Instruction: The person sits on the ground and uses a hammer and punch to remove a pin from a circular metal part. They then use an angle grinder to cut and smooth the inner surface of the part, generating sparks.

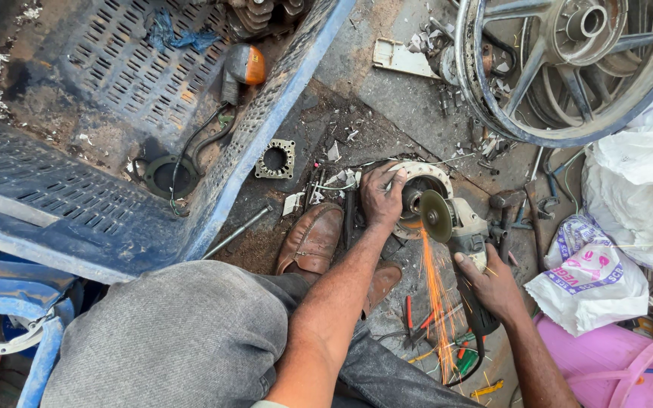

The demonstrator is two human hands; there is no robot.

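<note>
We wore grey trousers (183,332) and scuffed brown leather shoes (311,240); our forearms were bare, no sleeves reaching them, and our hands (382,195) went without gloves, rings or watch.

A spoked motorcycle wheel (568,68) lay at the upper right above white plastic bags (629,189), a blue perforated metal panel (115,75) with an orange indicator lamp (247,64) filled the left, and a square gasket (275,159) lay on the floor (387,91).

Daylight falls on a dirty concrete floor (387,91); blue perforated metal panel (115,68) at 10 o'clock, wheel rim (485,106) at 1 o'clock.
</note>
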